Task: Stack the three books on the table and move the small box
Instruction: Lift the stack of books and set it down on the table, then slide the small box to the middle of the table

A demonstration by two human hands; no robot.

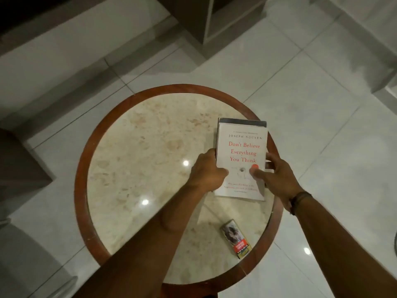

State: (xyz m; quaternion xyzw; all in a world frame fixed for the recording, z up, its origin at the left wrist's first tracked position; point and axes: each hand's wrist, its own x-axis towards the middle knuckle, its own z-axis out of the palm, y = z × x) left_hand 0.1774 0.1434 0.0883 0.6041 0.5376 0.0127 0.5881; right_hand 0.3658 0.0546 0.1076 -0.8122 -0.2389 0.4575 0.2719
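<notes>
A white book with red lettering (241, 147) lies on top of a stack at the right side of the round table (137, 147). A darker book (242, 121) shows under its far edge; whatever else lies beneath is hidden. My left hand (207, 169) grips the stack's left edge, thumb on the white cover. My right hand (275, 175) holds the right edge, thumb resting on the cover as well. A small box (236, 240) with a picture and a red label lies near the table's front right edge, apart from both hands.
The table has a marble top and a brown wooden rim (80, 168). The stack sits close to the right rim. White floor tiles (322, 104) surround the table. Dark furniture (21, 164) stands at the left and a cabinet (206, 18) at the back.
</notes>
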